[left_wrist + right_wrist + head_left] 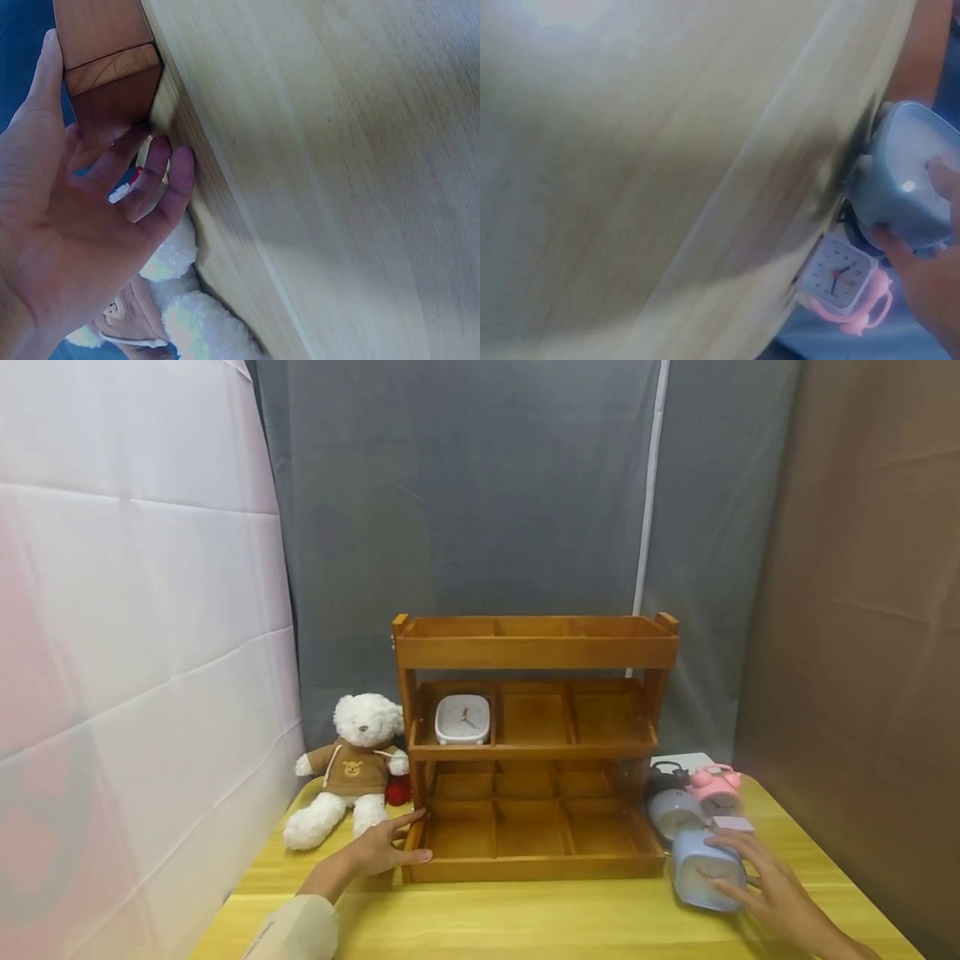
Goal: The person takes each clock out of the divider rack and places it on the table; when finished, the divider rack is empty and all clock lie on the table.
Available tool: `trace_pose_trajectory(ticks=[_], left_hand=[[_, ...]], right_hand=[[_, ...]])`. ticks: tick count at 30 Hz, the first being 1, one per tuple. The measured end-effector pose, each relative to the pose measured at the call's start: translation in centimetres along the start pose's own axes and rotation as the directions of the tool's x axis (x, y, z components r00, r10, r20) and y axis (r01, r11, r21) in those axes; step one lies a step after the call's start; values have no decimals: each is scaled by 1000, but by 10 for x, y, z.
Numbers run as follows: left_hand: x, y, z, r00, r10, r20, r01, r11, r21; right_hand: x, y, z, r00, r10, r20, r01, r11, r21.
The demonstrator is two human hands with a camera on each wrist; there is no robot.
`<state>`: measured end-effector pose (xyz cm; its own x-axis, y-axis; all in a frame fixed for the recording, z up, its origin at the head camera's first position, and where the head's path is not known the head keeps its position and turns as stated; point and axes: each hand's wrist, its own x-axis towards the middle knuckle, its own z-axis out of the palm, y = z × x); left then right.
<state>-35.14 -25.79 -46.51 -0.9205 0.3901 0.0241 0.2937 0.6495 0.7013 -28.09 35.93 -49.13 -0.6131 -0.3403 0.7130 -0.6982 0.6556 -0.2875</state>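
Note:
My right hand (772, 885) holds a light blue alarm clock (693, 860), fingers and thumb spread over its face and side. In the right wrist view the blue clock (900, 180) is tilted close over the table. My left hand (382, 847) touches the lower left corner of a brown wooden tiered shelf (536, 868), thumb straight across its front. The left wrist view shows that hand's other fingers loosely bent beside the shelf's corner (112, 67). A white alarm clock (462, 720) stands in the left compartment of the shelf's second tier from the top.
Right of the shelf stand a pink twin-bell clock (716, 793), a grey-white clock (675, 814) and a black clock (667, 774). A white teddy bear (356, 768) in a brown hoodie sits at left, by a red object (399, 790). Grey curtains (465, 485) hang behind the table.

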Motion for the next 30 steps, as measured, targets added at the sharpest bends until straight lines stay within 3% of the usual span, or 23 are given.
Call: trace_pose_trajectory(ticks=[7, 12, 16, 23, 30], left_hand=[[2, 2, -2, 1000, 1, 0, -1, 1000, 9], [-1, 4, -3, 1000, -13, -1, 13, 1000, 15], [-5, 3, -2, 1000, -20, -5, 20, 1000, 24], [-7, 5, -1, 1000, -16, -2, 16, 1000, 19], [-7, 11, -1, 1000, -17, 1, 17, 1000, 13]], right_hand=[[1, 3, 4, 1000, 24, -1, -24, 1000, -12], [4, 2, 5, 1000, -5, 6, 5, 1000, -28], [18, -9, 0, 999, -43, -23, 41, 998, -44], [76, -40, -15, 990, -87, -107, 89, 996, 8], [155, -90, 7, 992, -97, -85, 101, 994, 44]])
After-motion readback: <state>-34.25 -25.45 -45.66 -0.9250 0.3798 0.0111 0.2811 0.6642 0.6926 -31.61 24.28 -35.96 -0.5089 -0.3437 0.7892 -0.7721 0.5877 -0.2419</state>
